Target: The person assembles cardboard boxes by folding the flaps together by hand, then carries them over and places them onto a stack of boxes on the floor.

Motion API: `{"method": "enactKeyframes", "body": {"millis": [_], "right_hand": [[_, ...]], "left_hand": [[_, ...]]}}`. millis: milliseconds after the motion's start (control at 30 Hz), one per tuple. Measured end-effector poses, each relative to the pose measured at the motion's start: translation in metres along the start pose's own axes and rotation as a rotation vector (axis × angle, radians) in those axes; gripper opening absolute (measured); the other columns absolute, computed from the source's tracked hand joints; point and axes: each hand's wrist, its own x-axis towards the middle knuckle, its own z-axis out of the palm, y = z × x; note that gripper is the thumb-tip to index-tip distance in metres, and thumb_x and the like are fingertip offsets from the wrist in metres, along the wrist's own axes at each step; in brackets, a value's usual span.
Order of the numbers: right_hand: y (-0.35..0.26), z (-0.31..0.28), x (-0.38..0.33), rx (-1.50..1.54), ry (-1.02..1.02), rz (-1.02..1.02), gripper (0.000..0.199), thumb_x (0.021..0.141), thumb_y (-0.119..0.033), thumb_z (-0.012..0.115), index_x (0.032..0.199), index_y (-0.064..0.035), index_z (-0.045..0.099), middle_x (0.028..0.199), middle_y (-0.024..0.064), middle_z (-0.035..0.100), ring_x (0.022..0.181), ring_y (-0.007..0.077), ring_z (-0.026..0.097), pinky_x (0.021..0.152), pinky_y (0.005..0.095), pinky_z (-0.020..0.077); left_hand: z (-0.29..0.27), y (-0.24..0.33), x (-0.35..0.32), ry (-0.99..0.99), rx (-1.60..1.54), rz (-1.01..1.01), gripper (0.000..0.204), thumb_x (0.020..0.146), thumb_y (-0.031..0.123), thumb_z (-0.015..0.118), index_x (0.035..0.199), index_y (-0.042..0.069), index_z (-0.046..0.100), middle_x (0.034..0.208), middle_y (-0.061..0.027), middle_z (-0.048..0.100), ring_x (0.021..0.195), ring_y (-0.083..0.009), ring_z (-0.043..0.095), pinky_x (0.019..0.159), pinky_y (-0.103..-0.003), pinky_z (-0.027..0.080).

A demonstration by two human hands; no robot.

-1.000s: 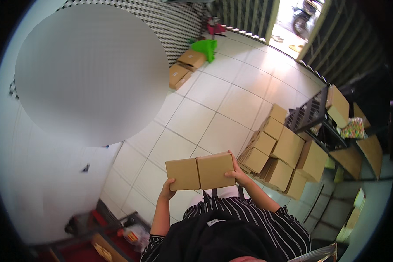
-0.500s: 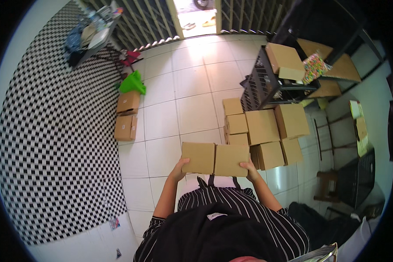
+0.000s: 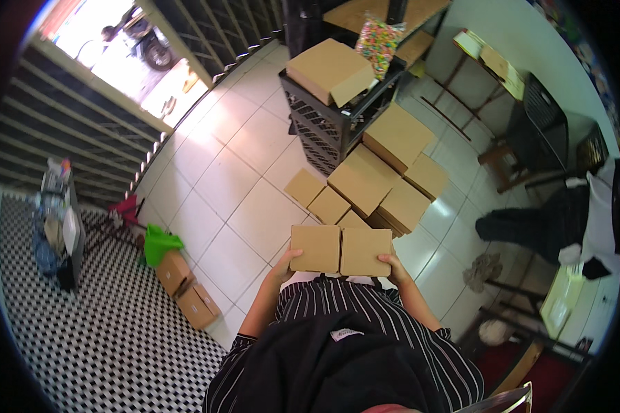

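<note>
Two brown cardboard boxes sit side by side in front of my body, a left box (image 3: 315, 248) and a right box (image 3: 365, 252), their faces touching along a narrow seam. My left hand (image 3: 284, 265) grips the outer side of the left one, thumb over its upper face. At the other end, my right hand (image 3: 395, 268) clasps the right box the same way, so the pair is pressed between my hands. Most of my fingers are hidden beneath the boxes. Just beyond them, several cardboard boxes (image 3: 362, 180) are grouped on the tiled floor.
A black plastic crate (image 3: 315, 127) stands past the grouped boxes, bearing a large carton (image 3: 332, 69) and a bag of colourful pellets (image 3: 379, 45). Two cartons (image 3: 197, 306) and a green bag (image 3: 161, 246) are at left. A brown stool (image 3: 501, 164) stands at right.
My view has swung to the right, bringing more of the right side of the room into sight. Both hands keep their hold on the two boxes, which stay before my body.
</note>
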Motion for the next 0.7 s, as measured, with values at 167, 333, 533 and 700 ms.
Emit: {"method": "enactKeyframes", "body": {"millis": [167, 333, 533, 700], "right_hand": [[0.032, 0.029, 0.02, 0.115, 0.116, 0.02, 0.053, 0.072, -0.025, 0.056, 0.115, 0.0022, 0.041, 0.108, 0.0131, 0.051, 0.101, 0.021, 0.049, 0.087, 0.0301, 0.0372], [0.066, 0.056, 0.058, 0.186, 0.152, -0.049, 0.074, 0.069, -0.021, 0.057, 0.13, -0.0056, 0.017, 0.12, 0.0148, 0.038, 0.107, 0.0243, 0.043, 0.089, 0.0314, 0.0359], [0.082, 0.076, 0.06, 0.216, 0.193, -0.178, 0.082, 0.066, -0.018, 0.059, 0.132, -0.0093, 0.011, 0.123, 0.0141, 0.033, 0.112, 0.0237, 0.037, 0.089, 0.0322, 0.0363], [0.079, 0.084, 0.027, 0.245, 0.287, -0.278, 0.079, 0.065, -0.021, 0.059, 0.129, -0.0073, 0.016, 0.121, 0.0124, 0.035, 0.112, 0.0223, 0.037, 0.089, 0.0316, 0.0365]], "left_hand": [[-0.047, 0.041, 0.034, -0.093, 0.082, -0.109, 0.056, 0.073, 0.031, 0.054, 0.116, -0.001, 0.039, 0.108, -0.013, 0.051, 0.098, -0.0218, 0.051, 0.085, -0.033, 0.039], [-0.091, 0.077, 0.05, -0.072, 0.15, -0.177, 0.056, 0.073, 0.031, 0.053, 0.117, -0.002, 0.038, 0.109, -0.0138, 0.05, 0.099, -0.0225, 0.05, 0.085, -0.034, 0.039], [-0.098, 0.094, 0.059, -0.167, 0.16, -0.22, 0.058, 0.073, 0.031, 0.053, 0.119, -0.001, 0.035, 0.111, -0.0145, 0.048, 0.1, -0.0248, 0.05, 0.085, -0.037, 0.04], [-0.097, 0.073, 0.073, -0.232, 0.16, -0.359, 0.058, 0.073, 0.031, 0.054, 0.118, 0.0, 0.036, 0.111, -0.0145, 0.048, 0.1, -0.0247, 0.05, 0.085, -0.038, 0.04]]}}
